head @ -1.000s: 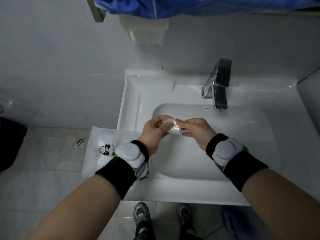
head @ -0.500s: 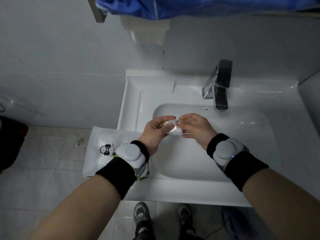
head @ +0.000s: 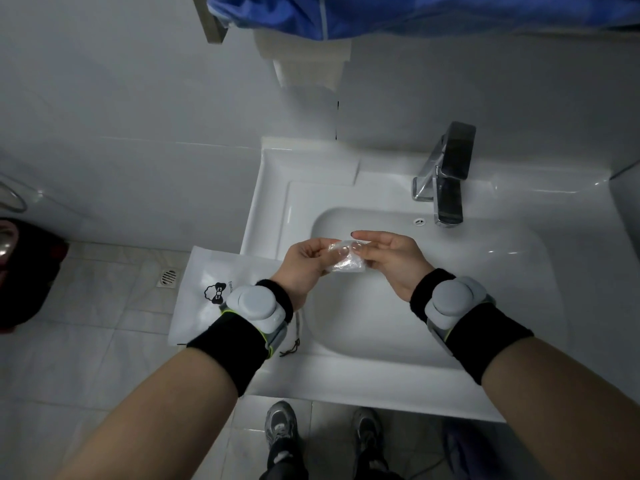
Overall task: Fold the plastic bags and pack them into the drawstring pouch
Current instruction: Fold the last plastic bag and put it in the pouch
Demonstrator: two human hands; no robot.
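Observation:
Over the basin, a small clear plastic bag (head: pixel 344 259), folded into a compact wad, is held between both hands. My left hand (head: pixel 304 263) grips its left side with curled fingers. My right hand (head: pixel 391 258) pinches its right side with thumb and fingertips, the upper fingers stretched out over the wad. The white drawstring pouch (head: pixel 207 285), printed with a black bow-and-sheep logo, lies flat on the sink's left rim and hangs over its edge. Its dark cord (head: pixel 292 348) trails beside my left wrist.
The white sink (head: pixel 381 375) fills the middle, with a chrome faucet (head: pixel 446 181) at the back right. A blue garment (head: pixel 415 12) hangs overhead. Tiled floor with a drain (head: pixel 168 277) lies left, a dark object (head: pixel 24 271) at far left. My shoes (head: pixel 280 427) show below.
The right hand's upper fingers have straightened out over the wad, and its palm has turned more upward. Both hands stay over the basin with the bag between them.

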